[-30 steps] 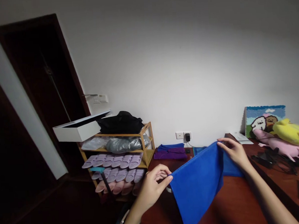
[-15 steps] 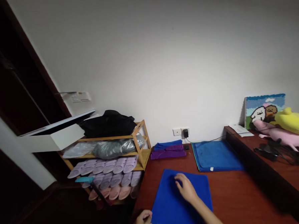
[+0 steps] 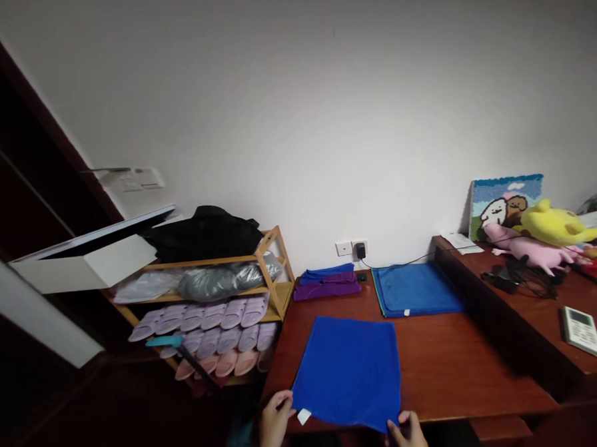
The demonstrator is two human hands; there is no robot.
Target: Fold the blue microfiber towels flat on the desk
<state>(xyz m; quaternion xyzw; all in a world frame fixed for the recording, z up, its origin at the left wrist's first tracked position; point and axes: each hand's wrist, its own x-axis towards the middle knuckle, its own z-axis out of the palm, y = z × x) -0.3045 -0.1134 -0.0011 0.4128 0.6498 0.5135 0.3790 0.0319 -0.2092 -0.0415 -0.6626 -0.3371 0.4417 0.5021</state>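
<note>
A bright blue cloth lies spread out on the red-brown table, its near edge hanging slightly past the table's front. At its near left corner, beside a white label, my left hand pinches the edge. My right hand has its fingers closed on the near right corner. Behind it lie a folded purple cloth with a blue one, and a flat stack of blue cloths with a white tag.
Left of the table stands a wooden shoe rack with rows of slippers, a black bag and an open white box. On the raised surface at right are plush toys, cables and a white remote.
My right hand has moved from the middle of the blue cloth to its near right corner. The left hand stays at the near left corner. The view has shifted slightly.
</note>
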